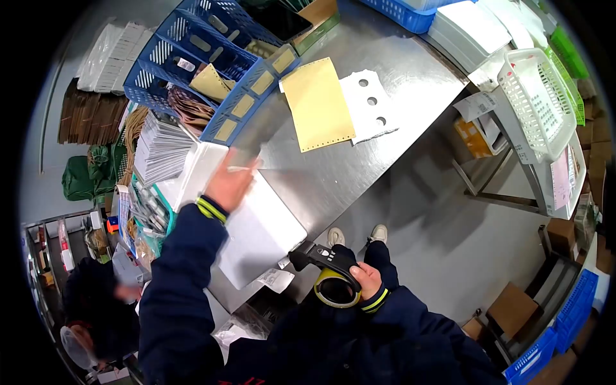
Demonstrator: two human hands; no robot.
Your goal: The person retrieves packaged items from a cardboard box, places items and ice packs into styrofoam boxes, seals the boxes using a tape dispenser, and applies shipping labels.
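Note:
My left hand rests flat on a white box that lies on the steel table; a thin white strip shows by its fingertips. Below the table's edge, close to my body, my right hand grips a black handheld scanner with a yellow ring hanging under it. The scanner's head points toward the box's near corner.
Blue compartment trays with papers stand at the table's back left. A yellow sheet and a white punched sheet lie mid-table. White baskets sit on a rack at right. Another person works at lower left.

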